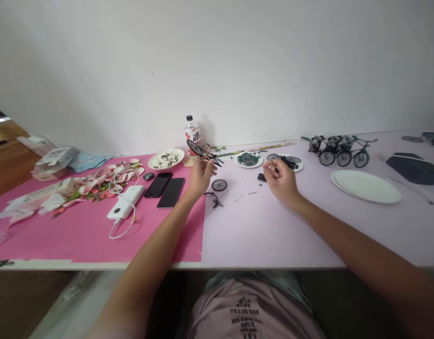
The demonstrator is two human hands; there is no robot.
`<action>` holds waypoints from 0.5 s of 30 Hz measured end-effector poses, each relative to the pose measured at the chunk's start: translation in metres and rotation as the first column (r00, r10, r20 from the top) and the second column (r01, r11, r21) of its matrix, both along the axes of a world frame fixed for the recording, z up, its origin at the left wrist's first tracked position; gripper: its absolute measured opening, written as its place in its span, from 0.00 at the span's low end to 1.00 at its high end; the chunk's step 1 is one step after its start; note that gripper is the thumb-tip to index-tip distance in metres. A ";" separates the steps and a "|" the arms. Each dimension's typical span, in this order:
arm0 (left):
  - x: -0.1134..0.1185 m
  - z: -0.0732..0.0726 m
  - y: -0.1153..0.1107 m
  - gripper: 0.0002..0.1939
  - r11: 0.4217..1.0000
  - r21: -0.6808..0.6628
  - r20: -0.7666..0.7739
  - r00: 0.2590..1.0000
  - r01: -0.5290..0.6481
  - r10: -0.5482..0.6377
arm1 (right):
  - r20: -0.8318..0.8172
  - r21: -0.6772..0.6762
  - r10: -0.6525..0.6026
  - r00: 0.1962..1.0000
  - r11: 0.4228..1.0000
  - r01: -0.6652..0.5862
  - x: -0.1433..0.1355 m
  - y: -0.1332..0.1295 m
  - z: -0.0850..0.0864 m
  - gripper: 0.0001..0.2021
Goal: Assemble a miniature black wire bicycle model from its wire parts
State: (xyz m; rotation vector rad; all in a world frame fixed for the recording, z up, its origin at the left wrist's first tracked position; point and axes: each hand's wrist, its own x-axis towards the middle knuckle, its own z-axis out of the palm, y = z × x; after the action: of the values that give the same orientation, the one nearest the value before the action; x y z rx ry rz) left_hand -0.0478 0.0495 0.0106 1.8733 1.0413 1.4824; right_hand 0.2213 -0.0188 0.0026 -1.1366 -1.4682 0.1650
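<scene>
My left hand is closed on a black toy bicycle frame with one wheel fitted at its left end, held up above the table. My right hand hovers to the right with thumb and fingers pinched together; whatever they hold is too small to make out. Between the hands, a loose toy wheel lies flat. Nearer me is a small dark curved bicycle part. Several tiny pins and a small black piece lie close to my right hand.
Behind are plates of green parts and wheels. Finished-looking toy bicycles stand right, behind stacked white plates. On the pink left side are phones, a power bank, petals and a bottle.
</scene>
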 end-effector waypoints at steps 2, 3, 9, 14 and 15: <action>-0.002 -0.002 -0.001 0.18 0.999 0.036 -0.079 0.997 0.010 -0.007 | -0.029 0.039 -0.016 0.999 0.999 0.017 0.002 0.001 0.000 0.08; -0.002 -0.002 -0.002 0.17 0.998 0.061 -0.138 0.990 0.013 -0.004 | -0.045 0.061 -0.020 0.999 0.998 0.023 0.003 0.001 0.000 0.09; -0.002 -0.006 -0.006 0.10 0.995 0.098 -0.452 0.892 0.030 0.018 | -0.058 0.211 -0.066 0.996 0.974 0.077 0.010 -0.003 0.007 0.08; -0.002 -0.009 -0.006 0.09 0.996 0.085 -0.503 0.864 0.022 0.024 | -0.050 0.239 -0.160 0.986 0.956 0.168 0.021 0.001 0.013 0.08; -0.002 -0.009 -0.006 0.09 0.996 0.089 -0.512 0.858 0.021 0.028 | -0.030 0.220 -0.178 0.984 0.959 0.180 0.025 0.004 0.014 0.08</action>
State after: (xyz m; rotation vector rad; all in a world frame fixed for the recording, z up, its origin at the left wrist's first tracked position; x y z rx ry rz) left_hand -0.0500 0.0432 0.0020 2.4111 1.2204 1.0580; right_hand 0.2464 -0.0151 0.0165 -1.0766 -1.3305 -0.1171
